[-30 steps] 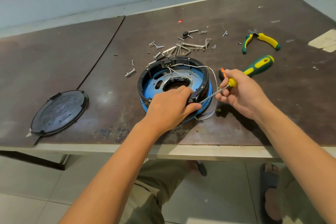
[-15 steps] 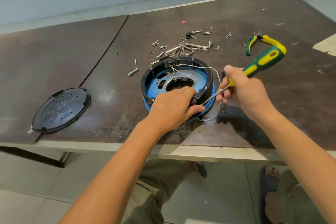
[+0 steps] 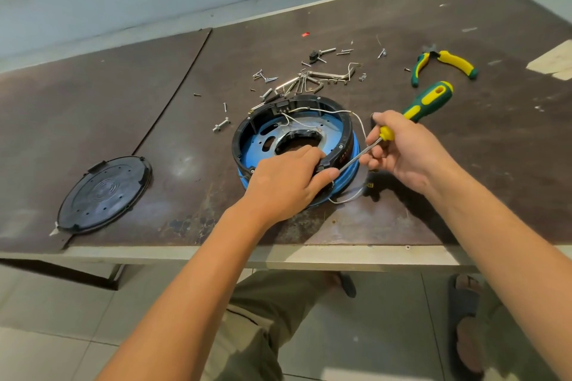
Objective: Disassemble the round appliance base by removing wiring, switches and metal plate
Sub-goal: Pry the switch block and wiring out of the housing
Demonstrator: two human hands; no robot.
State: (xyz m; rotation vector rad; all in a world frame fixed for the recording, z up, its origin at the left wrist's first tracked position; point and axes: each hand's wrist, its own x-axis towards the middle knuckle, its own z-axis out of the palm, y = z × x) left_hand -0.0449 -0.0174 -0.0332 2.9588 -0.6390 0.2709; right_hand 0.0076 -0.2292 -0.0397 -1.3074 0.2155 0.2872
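The round appliance base [image 3: 257, 130], a black ring over a blue shell, lies on the brown table [image 3: 402, 219] near its front edge. White wires [image 3: 328, 110] run across its inside and over the right rim. A silver metal plate [image 3: 312, 127] with a central hole sits inside. My left hand [image 3: 284, 179] grips the near rim, fingers curled inside, thumb outside. My right hand [image 3: 399, 151] holds a green-and-yellow screwdriver [image 3: 428, 100]; its shaft tip meets the rim beside my left thumb.
A black round cover [image 3: 102, 195] lies at the left near the table edge. Several loose screws and bent metal rods [image 3: 306, 80] are scattered behind the base. Green-and-yellow pliers [image 3: 445, 63] lie at the back right. My legs and sandals show below the table.
The screwdriver handle swung up and then came back lower; my right hand shifted slightly along the shaft. My left hand stayed on the rim. The view moved a little.
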